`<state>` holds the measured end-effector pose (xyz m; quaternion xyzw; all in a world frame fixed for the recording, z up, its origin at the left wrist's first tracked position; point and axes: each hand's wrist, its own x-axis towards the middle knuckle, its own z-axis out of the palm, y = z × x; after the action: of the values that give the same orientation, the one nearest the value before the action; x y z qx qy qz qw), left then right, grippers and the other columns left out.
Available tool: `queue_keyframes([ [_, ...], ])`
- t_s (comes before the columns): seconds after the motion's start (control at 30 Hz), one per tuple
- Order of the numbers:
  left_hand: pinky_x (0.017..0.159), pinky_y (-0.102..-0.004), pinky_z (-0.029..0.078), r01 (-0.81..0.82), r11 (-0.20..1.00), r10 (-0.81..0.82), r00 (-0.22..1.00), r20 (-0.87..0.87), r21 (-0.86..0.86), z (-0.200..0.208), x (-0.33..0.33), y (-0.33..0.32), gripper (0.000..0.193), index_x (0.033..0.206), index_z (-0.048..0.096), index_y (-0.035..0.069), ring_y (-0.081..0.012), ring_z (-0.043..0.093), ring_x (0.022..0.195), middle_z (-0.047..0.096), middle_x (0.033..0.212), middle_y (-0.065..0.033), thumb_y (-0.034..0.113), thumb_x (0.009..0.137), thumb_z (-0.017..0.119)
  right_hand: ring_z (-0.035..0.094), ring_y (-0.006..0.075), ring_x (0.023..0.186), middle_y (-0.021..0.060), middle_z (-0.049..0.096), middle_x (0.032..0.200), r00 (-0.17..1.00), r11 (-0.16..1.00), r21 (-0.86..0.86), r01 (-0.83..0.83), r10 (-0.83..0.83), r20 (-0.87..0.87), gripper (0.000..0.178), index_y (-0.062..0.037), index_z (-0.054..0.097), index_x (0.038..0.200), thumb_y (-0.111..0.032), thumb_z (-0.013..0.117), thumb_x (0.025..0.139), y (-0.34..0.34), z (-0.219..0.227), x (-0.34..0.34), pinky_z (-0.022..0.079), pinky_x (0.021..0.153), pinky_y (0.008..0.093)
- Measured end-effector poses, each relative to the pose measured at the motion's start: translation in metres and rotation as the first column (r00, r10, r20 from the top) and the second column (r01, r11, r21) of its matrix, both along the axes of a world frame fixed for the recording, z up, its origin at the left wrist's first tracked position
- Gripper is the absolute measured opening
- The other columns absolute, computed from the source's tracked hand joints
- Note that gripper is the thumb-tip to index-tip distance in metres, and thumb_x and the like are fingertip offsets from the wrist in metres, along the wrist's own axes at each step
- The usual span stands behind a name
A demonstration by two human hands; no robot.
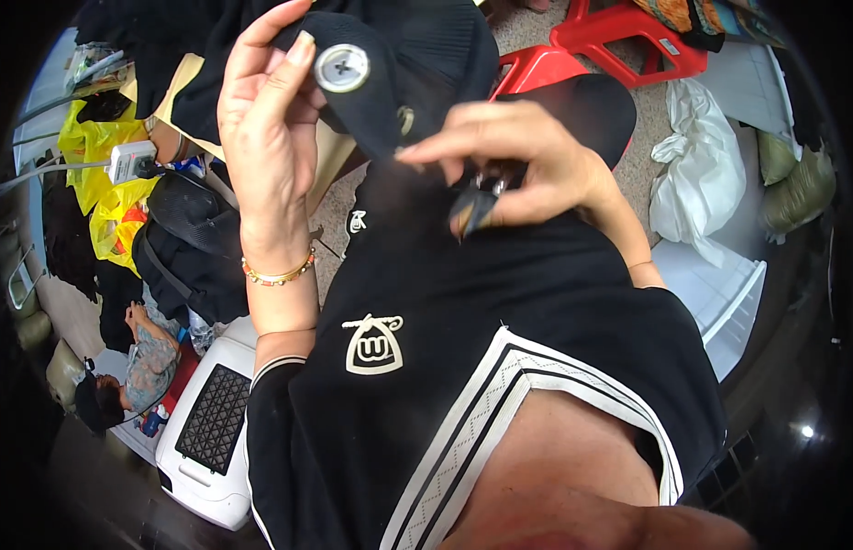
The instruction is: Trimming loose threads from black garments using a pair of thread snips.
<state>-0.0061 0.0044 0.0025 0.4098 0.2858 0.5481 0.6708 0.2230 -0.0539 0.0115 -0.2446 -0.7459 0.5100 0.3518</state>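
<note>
My left hand point(275, 119) pinches the edge of a black knit garment point(376, 110) between thumb and fingers. A large round pale button point(342, 68) with dark cross-shaped stitching sits on the cloth beside my left thumb. Lower on the same edge is a second button point(405, 119), seen at a slant. My right hand point(514, 160) is curled around what look like small thread snips point(477, 209), blurred, with dark pointed tips and a shiny metal part. Its outstretched index finger reaches to the garment's edge; whether it touches cannot be told.
Red plastic stools point(628, 41) stand at the far right, near a white sack point(697, 165). To the left are yellow plastic bags point(101, 151), a white plug adapter point(133, 162) on a cable and a white machine or case point(206, 431). Another person point(138, 367) sits at the lower left.
</note>
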Motion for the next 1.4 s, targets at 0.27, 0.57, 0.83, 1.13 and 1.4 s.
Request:
queue_keyframes([
  [0.27, 0.086, -0.0236, 0.050, 0.136, 0.974, -0.132, 0.991, 0.033, -0.180, -0.024, -0.014, -0.001, 0.039, 0.133, 0.044, -0.002, -0.0103, 0.061, 0.095, 0.062, 0.104, -0.0078, 0.007, 0.096, 0.050, 0.039, 0.0040, 0.055, -0.0022, 0.058, 0.082, 0.911, 0.893, 0.189, 0.408, -0.412, -0.020, 0.042, -0.0099, 0.069, 0.110, -0.008, 0.081, 0.069, 0.043, -0.032, -0.020, 0.034, 0.049, 0.0200],
  [0.57, 0.084, -0.0244, 0.050, 0.066, 0.997, -0.071, 0.986, -0.152, -0.037, -0.021, -0.018, -0.036, 0.075, 0.142, 0.029, 0.001, -0.0157, 0.057, 0.100, 0.050, 0.109, -0.0094, -0.007, 0.078, 0.066, 0.056, 0.0021, 0.073, 0.0014, 0.061, 0.085, 0.978, 0.960, -0.206, 0.191, -0.203, -0.040, 0.018, 0.0035, 0.063, 0.096, 0.002, 0.070, 0.079, 0.038, -0.061, -0.041, 0.045, 0.060, 0.0181],
  [0.83, 0.071, -0.0260, 0.056, 0.049, 0.745, 0.492, 0.633, -0.598, 0.665, -0.008, -0.011, -0.060, 0.048, 0.110, 0.064, 0.004, -0.0185, 0.060, 0.094, 0.049, 0.120, -0.0135, 0.004, 0.066, 0.083, 0.059, 0.0045, 0.079, 0.0016, 0.066, 0.085, 0.916, 0.826, -0.515, 0.231, -0.362, -0.170, 0.015, 0.0043, 0.065, 0.097, -0.001, 0.067, 0.083, 0.035, -0.042, -0.048, 0.049, 0.069, 0.0178],
  [1.13, 0.078, -0.0255, 0.053, -0.075, 0.841, 0.443, 0.664, -0.603, 0.535, -0.017, -0.015, -0.049, 0.035, 0.112, 0.065, 0.000, -0.0162, 0.062, 0.094, 0.061, 0.107, -0.0105, -0.003, 0.078, 0.071, 0.040, 0.0016, 0.045, -0.0022, 0.057, 0.069, 0.908, 0.704, -0.706, 0.071, -0.340, -0.247, 0.020, 0.0016, 0.065, 0.102, -0.013, 0.063, 0.088, 0.039, -0.032, -0.045, 0.028, 0.043, 0.0166],
  [1.4, 0.078, -0.0218, 0.048, -0.164, 0.883, 0.377, 0.807, -0.454, 0.440, -0.033, -0.011, -0.042, 0.019, 0.107, 0.066, -0.005, -0.0129, 0.061, 0.086, 0.064, 0.099, -0.0098, -0.002, 0.088, 0.061, 0.037, 0.0011, 0.045, -0.0053, 0.056, 0.070, 0.897, 0.678, -0.735, -0.006, -0.321, -0.304, 0.019, -0.0004, 0.065, 0.103, -0.014, 0.062, 0.090, 0.041, -0.033, -0.041, 0.024, 0.042, 0.0168],
])
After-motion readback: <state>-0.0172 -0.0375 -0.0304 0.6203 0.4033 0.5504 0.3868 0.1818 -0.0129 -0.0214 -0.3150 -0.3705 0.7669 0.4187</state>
